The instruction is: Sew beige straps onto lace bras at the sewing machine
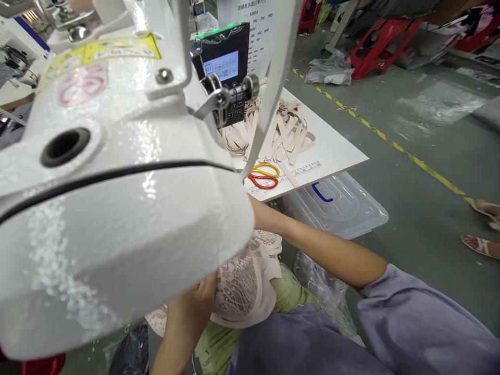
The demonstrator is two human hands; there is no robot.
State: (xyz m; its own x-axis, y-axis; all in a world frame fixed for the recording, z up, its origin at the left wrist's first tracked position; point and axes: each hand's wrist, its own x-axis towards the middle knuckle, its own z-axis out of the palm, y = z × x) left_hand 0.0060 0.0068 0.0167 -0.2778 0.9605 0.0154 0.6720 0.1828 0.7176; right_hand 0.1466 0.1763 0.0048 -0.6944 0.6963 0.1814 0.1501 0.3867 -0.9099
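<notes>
A pale pink lace bra [242, 286] hangs over my lap, its upper part hidden behind the white sewing machine head [128, 219]. My left hand [199, 297] is at the bra's left side, its partly visible fingers closed on the fabric; the machine covers the fingertips. From the right, my right forearm reaches in behind the machine head, which hides my right hand and whatever it touches. Beyond the machine, scissors [264, 176] with one red and one yellow handle lie on the white table [336, 151], beside a pile of beige straps [289, 130].
A control panel [221, 67] with a lit screen stands behind the machine. Beneath the table's right corner is a clear plastic box lid [339, 203]. Red stools [385, 47], plastic bags and yellow floor tape [390, 140] are farther off. A person's sandalled foot [482, 245] shows at right.
</notes>
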